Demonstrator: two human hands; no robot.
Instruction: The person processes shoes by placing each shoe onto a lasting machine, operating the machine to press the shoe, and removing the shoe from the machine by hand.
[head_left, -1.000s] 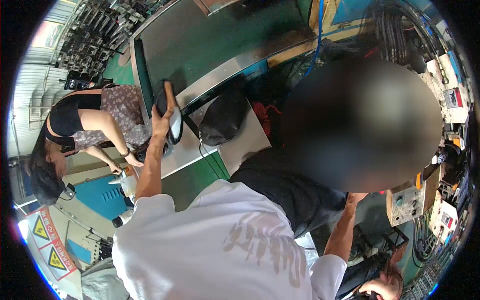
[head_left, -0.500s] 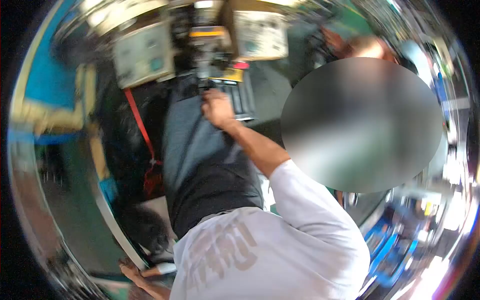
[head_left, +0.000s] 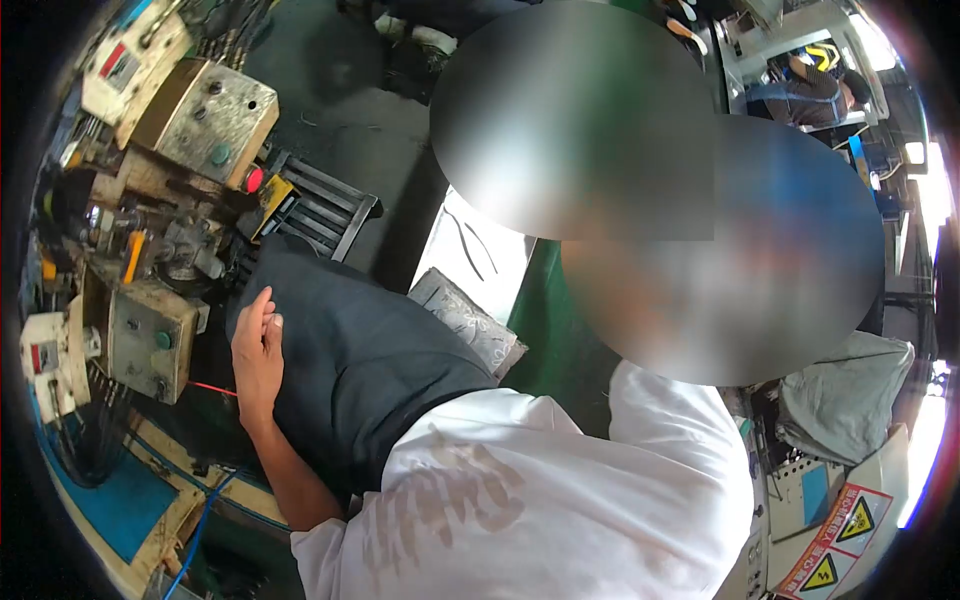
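Observation:
My left hand (head_left: 258, 355) hangs beside my dark trousers (head_left: 340, 320), its fingers loosely stretched and nothing in them. Left of it is a worn metal control box (head_left: 150, 340) with a green button; the hand is apart from it. My right sleeve (head_left: 660, 420) reaches up into a blurred area, which hides the right hand and whatever it may touch. Near that area a white sheet (head_left: 505, 265) carries two thin dark strips (head_left: 470, 240). Below the sheet, by my hip, is a grey slab (head_left: 465, 318) with pale scribbled marks.
A second control box (head_left: 215, 120) with a red knob (head_left: 253, 180) juts out at upper left. A black slatted rack (head_left: 325, 210) stands beyond my knees. Another person (head_left: 815, 95) bends at the upper right. A grey cloth (head_left: 845, 395) and warning labels (head_left: 835, 540) are at right.
My view and body have turned to the right, so the machine now lies at left. My right hand has left the knee area and passed into the blur; my left hand has come forward.

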